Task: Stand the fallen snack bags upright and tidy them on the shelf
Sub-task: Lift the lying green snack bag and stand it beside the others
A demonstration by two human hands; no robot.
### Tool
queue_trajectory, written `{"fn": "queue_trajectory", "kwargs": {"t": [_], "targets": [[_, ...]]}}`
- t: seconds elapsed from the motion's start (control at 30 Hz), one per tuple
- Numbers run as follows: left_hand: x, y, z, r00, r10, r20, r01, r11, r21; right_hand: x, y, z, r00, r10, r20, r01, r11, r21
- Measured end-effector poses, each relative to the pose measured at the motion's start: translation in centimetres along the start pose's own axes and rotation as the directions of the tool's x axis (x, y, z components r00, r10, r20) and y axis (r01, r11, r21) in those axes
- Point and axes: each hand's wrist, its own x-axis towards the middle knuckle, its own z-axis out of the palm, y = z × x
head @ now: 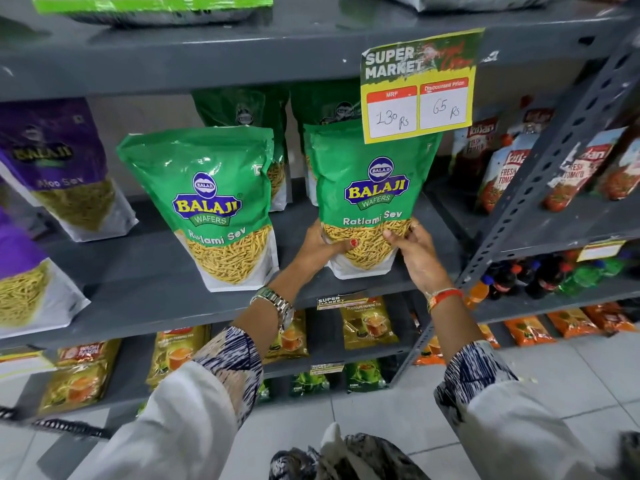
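Observation:
A green Balaji Ratlami Sev bag (370,181) stands upright at the front of the grey middle shelf (138,271). My left hand (318,249) grips its lower left edge, thumb across the clear window. My right hand (414,252) holds its lower right corner. A second green Ratlami Sev bag (204,199) stands upright to the left, untouched. Two more green bags (249,109) stand behind these. Purple Aloo Sev bags (59,161) lean at the far left, one blurred at the frame edge.
A yellow price card (419,95) hangs from the shelf above, over the held bag's top right. A slotted upright post (540,188) divides off tomato sauce pouches (502,174) and drink bottles (530,275). Tea packets (367,322) fill lower shelves.

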Motion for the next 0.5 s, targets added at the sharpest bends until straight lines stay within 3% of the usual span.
{"fn": "queue_trajectory", "kwargs": {"t": [0.4, 0.5], "targets": [[-0.2, -1.1, 1.9, 1.0, -0.015, 0.014, 0.015, 1.0, 0.019, -0.6, 0.6, -0.8, 0.998, -0.019, -0.061, 0.021, 0.999, 0.024], [-0.4, -1.2, 2.2, 0.999, 0.011, -0.049, -0.007, 0.997, 0.077, -1.0, 0.6, -0.2, 0.993, -0.024, -0.118, 0.025, 1.0, 0.009]]}}
